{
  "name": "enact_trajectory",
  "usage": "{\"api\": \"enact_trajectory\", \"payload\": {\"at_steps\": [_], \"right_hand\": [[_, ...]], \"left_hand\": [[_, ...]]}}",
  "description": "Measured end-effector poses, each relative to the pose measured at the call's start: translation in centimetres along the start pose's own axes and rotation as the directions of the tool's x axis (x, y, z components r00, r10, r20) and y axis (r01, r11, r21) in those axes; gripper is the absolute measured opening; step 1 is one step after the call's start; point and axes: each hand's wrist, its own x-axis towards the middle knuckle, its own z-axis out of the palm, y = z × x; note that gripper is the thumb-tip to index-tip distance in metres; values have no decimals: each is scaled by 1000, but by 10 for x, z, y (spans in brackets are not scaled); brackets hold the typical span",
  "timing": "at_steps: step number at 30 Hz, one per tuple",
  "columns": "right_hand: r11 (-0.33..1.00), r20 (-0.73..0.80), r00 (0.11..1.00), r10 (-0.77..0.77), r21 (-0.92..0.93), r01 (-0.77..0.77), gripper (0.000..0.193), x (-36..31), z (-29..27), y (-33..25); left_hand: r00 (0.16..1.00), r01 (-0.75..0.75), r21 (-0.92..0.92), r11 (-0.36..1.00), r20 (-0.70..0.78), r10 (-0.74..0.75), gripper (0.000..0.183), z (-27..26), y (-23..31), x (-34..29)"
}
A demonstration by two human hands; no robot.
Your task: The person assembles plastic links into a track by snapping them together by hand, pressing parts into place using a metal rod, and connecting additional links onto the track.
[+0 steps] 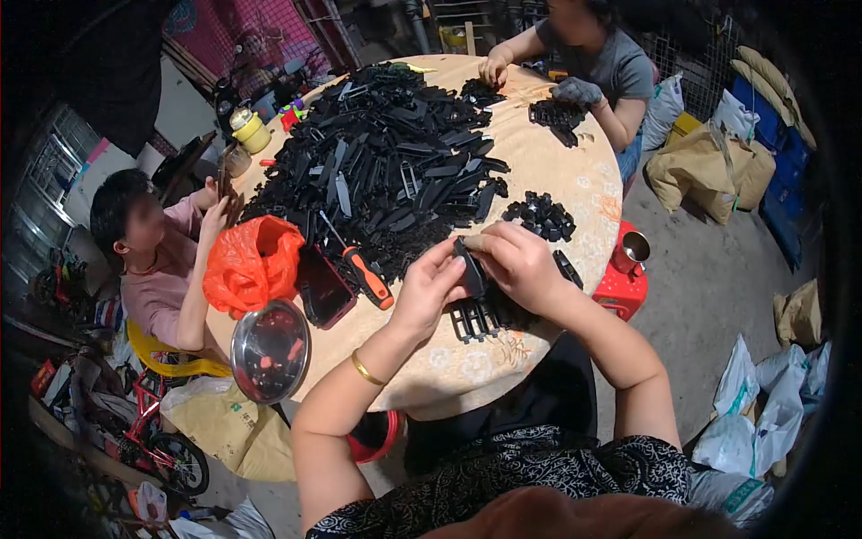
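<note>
A black plastic part (pixel 470 269), long and narrow, is held up above the near edge of the table between my two hands. My left hand (pixel 429 286) grips it from the left with thumb and fingers. From the right, my right hand (pixel 519 265) pinches at its upper end; whether a second small piece is in those fingers I cannot make out. Below my hands lie black slotted frames (pixel 476 322), partly hidden by my right hand. Just beyond them sits a small heap of black pieces (pixel 540 216). A large pile of black plastic parts (pixel 386 148) covers the table's middle.
On the round table (pixel 584 171) lie an orange-handled screwdriver (pixel 366 277), a phone (pixel 321 289), a red plastic bag (pixel 253 262) and a clear bowl (pixel 269 352). Two people sit at the left and far right. A red stool (pixel 623 292) bears a metal cup (pixel 635 247).
</note>
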Motion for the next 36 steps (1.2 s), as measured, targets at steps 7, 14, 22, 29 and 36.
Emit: {"api": "enact_trajectory", "payload": {"at_steps": [7,14,22,29,36], "right_hand": [[973,197,970,141,155,-173,28,-1,-5,-7],[982,121,974,190,-45,-186,37,0,-17,-30],[794,22,835,550,-326,-513,32,-37,-81,14],[764,212,754,622,-372,-526,23,-75,-89,43],[747,84,777,623,-357,-560,20,-66,-85,77]], "left_hand": [[995,53,-104,993,84,-45,33,-3,4,-2],[998,8,-196,981,58,4,31,12,-1,-2],[780,-297,955,5,239,578,29,-32,26,39],[907,28,965,-262,86,413,30,-69,29,67],[891,80,986,-147,-4,454,22,-53,44,53]]}}
